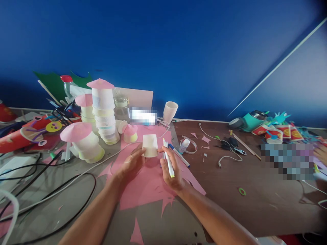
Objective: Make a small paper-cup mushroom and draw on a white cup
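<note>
My left hand (pixel 136 159) is closed around the left side of a small white paper cup (pixel 150 144). The cup is held over pink paper (pixel 143 194) that lies on the table. In my right hand (pixel 172 168) is a white marker (pixel 168 160) with a yellow end, slanting across the fingers. My right fingertips are close to the cup's right side; whether they touch it I cannot tell. Just beyond that hand lie a blue-and-white marker (pixel 181 156) and a white glue stick (pixel 184 145).
Stacked paper cups with pink cone tops (pixel 103 109) stand at the left, near black cables (pixel 84 200). A stack of white cups (pixel 170 111) is by the blue wall. Keys (pixel 231 143), a green ring (pixel 242 191) and a turquoise bottle (pixel 251 120) are rightward. Another person's hand (pixel 321 152) shows far right.
</note>
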{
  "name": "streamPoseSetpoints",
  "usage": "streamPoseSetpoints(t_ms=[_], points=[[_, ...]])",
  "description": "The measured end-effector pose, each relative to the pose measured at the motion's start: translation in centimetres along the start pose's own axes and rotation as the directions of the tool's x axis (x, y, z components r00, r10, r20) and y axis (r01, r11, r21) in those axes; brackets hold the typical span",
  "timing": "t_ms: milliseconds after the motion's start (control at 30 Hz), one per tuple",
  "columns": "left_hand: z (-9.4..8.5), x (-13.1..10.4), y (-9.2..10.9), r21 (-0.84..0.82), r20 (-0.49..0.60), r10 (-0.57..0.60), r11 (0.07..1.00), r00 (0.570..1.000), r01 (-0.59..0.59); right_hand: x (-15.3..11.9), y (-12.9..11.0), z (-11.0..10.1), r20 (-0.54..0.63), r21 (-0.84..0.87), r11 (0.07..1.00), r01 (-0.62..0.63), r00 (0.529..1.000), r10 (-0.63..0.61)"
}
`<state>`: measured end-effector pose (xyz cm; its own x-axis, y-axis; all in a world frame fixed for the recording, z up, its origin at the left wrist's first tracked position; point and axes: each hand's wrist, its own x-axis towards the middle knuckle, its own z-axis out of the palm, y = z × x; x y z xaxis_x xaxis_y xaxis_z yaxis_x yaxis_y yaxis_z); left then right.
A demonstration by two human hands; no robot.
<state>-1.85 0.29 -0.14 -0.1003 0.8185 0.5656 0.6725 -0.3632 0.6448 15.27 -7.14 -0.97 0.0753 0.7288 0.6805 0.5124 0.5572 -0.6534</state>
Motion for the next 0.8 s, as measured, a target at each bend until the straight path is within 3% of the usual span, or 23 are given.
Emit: streamPoseSetpoints(t_ms=[33,67,100,167,267,433,800], points=[[-0.1,-0.1,0.1,-0.326,0.292,-0.01,0.939,0.956,0.11,-0.1,0.0,0.0,-0.001,-0.009,1.0,0.014,1.0,-0.014],[-0.2,-0.2,0.3,-0.533,0.518,0.018,0.789,0.855,0.307,-0.1,0.0,-0.1,0.0,-0.017,1.0,0.025,1.0,-0.025],[-0.3,-0.2,0.5,-0.574,0.589,0.053,0.73,0.806,0.371,-0.1,-0.1,-0.1,0.003,-0.021,0.999,0.034,0.999,-0.034],[-0.4,-0.2,1.1,-0.631,0.715,0.106,0.523,0.691,0.573,0.0,-0.1,-0.2,0.012,-0.02,0.998,0.055,0.998,-0.055],[-0.5,0.0,1.9,-0.62,0.782,0.152,0.296,0.605,0.727,0.4,-0.3,-0.5,0.003,-0.032,0.993,0.114,0.994,-0.114],[-0.7,0.1,2.0,-0.615,0.784,0.109,0.265,0.611,0.742,0.8,-0.5,-1.0,-0.053,-0.079,0.978,0.193,0.979,-0.197],[-0.3,0.0,1.6,-0.608,0.792,0.124,0.259,0.598,0.751,1.1,-0.6,-0.9,-0.024,-0.064,0.989,0.136,0.99,-0.138]])
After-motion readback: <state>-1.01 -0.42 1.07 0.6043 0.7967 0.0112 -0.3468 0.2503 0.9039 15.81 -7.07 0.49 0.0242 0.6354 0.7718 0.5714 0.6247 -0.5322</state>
